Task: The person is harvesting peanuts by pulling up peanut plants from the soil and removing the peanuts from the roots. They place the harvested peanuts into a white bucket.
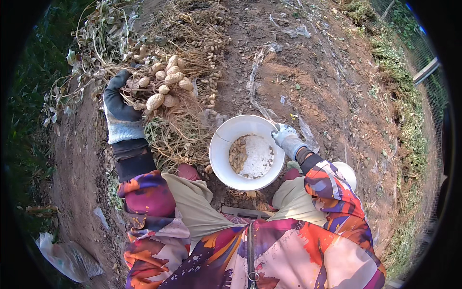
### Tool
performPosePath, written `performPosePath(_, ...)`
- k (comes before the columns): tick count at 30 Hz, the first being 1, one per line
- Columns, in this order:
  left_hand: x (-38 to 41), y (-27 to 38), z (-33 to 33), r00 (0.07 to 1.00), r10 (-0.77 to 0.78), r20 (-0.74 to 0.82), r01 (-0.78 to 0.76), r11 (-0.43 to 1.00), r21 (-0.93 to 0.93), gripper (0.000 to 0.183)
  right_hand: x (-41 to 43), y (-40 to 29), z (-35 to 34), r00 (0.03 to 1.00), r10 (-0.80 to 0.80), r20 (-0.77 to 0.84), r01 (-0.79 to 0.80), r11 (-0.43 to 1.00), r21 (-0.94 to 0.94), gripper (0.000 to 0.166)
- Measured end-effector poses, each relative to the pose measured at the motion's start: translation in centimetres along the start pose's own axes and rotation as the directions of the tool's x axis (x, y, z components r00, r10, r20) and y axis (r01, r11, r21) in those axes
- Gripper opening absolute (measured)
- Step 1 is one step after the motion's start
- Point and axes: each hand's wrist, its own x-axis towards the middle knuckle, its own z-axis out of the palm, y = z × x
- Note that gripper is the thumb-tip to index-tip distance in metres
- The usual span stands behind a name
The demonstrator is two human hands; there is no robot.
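My left hand (123, 104), in a dark-palmed knit work glove, grips a pulled peanut plant at the upper left. A cluster of peanut pods (168, 81) hangs among its roots, and its leafy stems (104, 43) spread to the far side. My right hand (287, 137), gloved as well, holds the right rim of a white plastic bucket (221, 159) that stands between my feet. Peanut pods (238, 155) lie on the left part of the bucket's bottom, with bits of soil at the right.
Rows of uprooted peanut plants (187, 32) lie ahead. Torn plastic film (254, 79) is on the soil. A white round object (346, 175) sits beside my right arm. Dried plants (404, 104) and a mesh fence (431, 39) run along the right; a plastic bag (70, 258) lies lower left.
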Motion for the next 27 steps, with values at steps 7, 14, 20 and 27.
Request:
performPosePath(7,1.1,0.0,-2.9,0.965,0.242,-0.098,-0.214,0.948,0.237,0.022,1.5,0.7,-0.4,0.990,0.118,0.071,-0.129,0.976,0.176,0.041)
performPosePath(14,0.4,-0.7,-0.3,0.955,0.269,-0.122,-0.236,0.943,0.235,0.020,0.0,-1.7,0.3,0.989,0.113,-0.094,-0.100,0.985,0.138,0.040)
performPosePath(20,0.9,-1.1,-1.2,0.926,0.338,-0.167,-0.277,0.911,0.307,0.021,0.2,-0.5,-4.6,0.986,0.098,-0.135,-0.067,0.973,0.223,0.031)
performPosePath(27,0.7,-1.3,0.4,0.940,0.284,-0.188,-0.237,0.942,0.237,0.021,0.0,0.3,-7.9,0.961,0.221,-0.167,-0.158,0.933,0.324,0.033)
